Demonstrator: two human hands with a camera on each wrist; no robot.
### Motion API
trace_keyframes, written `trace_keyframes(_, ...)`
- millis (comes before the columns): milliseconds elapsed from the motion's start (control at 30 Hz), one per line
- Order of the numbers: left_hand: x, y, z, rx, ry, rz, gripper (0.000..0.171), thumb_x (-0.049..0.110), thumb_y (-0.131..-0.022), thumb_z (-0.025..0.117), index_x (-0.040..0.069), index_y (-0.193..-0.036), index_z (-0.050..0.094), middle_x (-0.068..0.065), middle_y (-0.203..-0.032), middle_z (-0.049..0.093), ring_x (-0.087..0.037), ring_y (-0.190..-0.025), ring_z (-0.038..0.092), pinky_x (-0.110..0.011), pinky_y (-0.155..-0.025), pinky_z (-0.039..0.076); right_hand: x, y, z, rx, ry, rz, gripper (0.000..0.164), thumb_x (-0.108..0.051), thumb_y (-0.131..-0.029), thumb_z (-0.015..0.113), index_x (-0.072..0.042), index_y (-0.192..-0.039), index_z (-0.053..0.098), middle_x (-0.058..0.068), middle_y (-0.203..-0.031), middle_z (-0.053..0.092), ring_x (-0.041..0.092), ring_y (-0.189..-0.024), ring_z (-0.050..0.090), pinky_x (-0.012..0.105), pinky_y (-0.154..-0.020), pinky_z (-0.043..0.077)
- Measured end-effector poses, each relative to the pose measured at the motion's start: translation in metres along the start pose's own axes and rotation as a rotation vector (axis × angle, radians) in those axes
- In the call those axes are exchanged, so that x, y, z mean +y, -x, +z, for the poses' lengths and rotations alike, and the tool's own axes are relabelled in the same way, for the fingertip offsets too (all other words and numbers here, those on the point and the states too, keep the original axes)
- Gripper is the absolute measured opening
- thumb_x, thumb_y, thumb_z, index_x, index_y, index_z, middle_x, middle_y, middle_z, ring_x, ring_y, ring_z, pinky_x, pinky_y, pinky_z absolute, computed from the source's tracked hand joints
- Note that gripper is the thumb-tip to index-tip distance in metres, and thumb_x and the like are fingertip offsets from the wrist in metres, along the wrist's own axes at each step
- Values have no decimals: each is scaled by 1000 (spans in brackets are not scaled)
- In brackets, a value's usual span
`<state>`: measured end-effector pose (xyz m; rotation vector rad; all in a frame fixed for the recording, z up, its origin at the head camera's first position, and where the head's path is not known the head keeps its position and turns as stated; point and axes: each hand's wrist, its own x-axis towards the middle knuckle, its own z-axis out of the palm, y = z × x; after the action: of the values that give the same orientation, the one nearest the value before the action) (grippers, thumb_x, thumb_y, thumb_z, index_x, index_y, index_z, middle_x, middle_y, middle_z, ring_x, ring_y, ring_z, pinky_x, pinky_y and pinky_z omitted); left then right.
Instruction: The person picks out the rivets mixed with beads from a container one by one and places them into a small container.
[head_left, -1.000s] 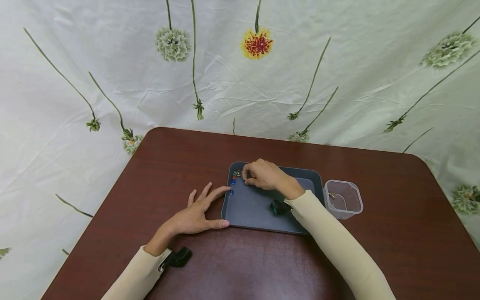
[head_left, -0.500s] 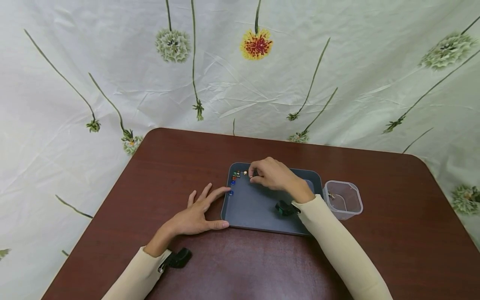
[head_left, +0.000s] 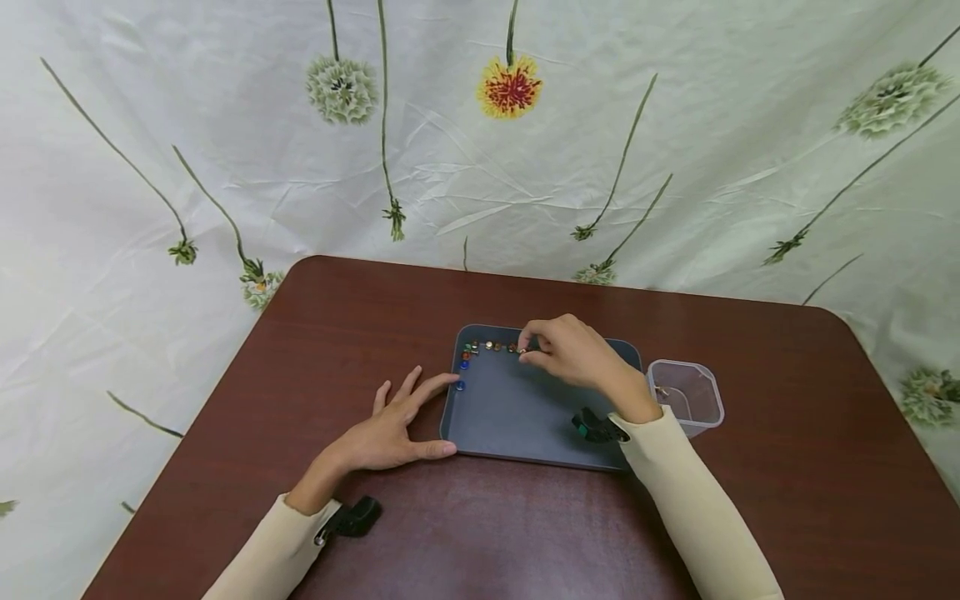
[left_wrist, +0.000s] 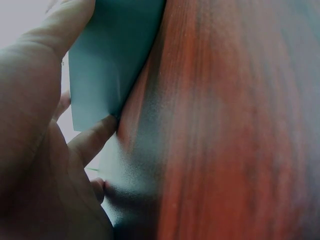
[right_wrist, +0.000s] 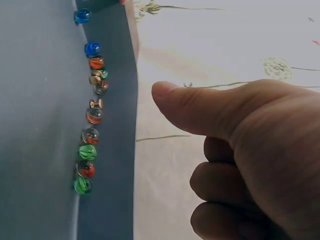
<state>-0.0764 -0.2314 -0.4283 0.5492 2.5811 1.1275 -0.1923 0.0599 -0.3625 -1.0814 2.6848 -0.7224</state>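
Note:
My right hand [head_left: 577, 358] is over the far side of the grey tray [head_left: 525, 417], thumb and forefinger together with a small shiny gold-looking piece at their tips. In the right wrist view the thumb [right_wrist: 195, 107] hides the forefinger, and the other fingers are curled. Glass marbles line the tray's edge, among them a blue marble [right_wrist: 93, 48], an orange marble [right_wrist: 96, 62] and a green marble [right_wrist: 87, 152]. A gold spool-shaped stud [right_wrist: 96, 104] lies in that row. My left hand [head_left: 390, 429] is spread at the tray's left side, forefinger and thumb at the rim.
A clear plastic box [head_left: 705, 392] stands right of the tray, with small gold pieces [head_left: 660, 390] inside. Both lie on a dark red-brown table [head_left: 360, 317]. A white flowered cloth [head_left: 225, 108] hangs behind the far edge.
My right hand has moved right along the tray's far side, uncovering more of the row of marbles and studs. The left hand stays in place.

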Motion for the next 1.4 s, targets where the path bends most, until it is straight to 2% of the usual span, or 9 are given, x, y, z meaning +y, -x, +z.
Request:
trace_keyframes(200,0,0,0,-2,-1,11,88,48,-88,75,31,-159,27,-2,-164,29,-39,-155,-5,-69,-112,-13,0,13,-7,28,-5,-10,13,-22,-93,74,-13,-101,73,-7,-54,38,7,-47,33,22,-48,24)
trace_keyframes(367,-1,0,0,-3,0,10,88,48,-87,76,31,-158,27,-3,-164,29,-39,-155,-5,-69,-113,-13,2,27,-15,60,7,-14,13,-22,-92,75,-12,-100,73,-8,-53,35,6,-46,29,22,-47,22)
trace_keyframes(633,-1,0,0,-3,3,8,88,48,-87,76,32,-158,27,-2,-164,29,-39,-155,-5,-68,-113,-13,12,49,-25,116,27,40,12,-24,-91,76,-15,-99,72,-9,-52,30,5,-45,23,22,-46,21)
trace_keyframes(933,0,-1,1,0,-4,9,87,48,-87,76,34,-158,27,-3,-164,30,-40,-155,-4,-69,-112,-13,26,64,-34,135,41,70,9,-21,-91,76,-15,-97,72,-9,-52,28,4,-47,22,23,-49,25)
trace_keyframes(1167,0,0,0,-2,-1,9,88,47,-87,76,29,-158,27,-3,-163,30,-40,-155,-4,-68,-112,-13,33,73,-35,142,19,86,8,-21,-92,75,-15,-95,71,-9,-52,28,3,-46,22,23,-48,26)
trace_keyframes(1400,1,-1,0,-1,-4,9,88,47,-87,76,31,-158,27,-3,-164,30,-40,-155,-4,-68,-113,-13,38,81,-39,162,19,88,7,-20,-92,75,-15,-93,71,-9,-54,28,2,-46,22,24,-48,28)
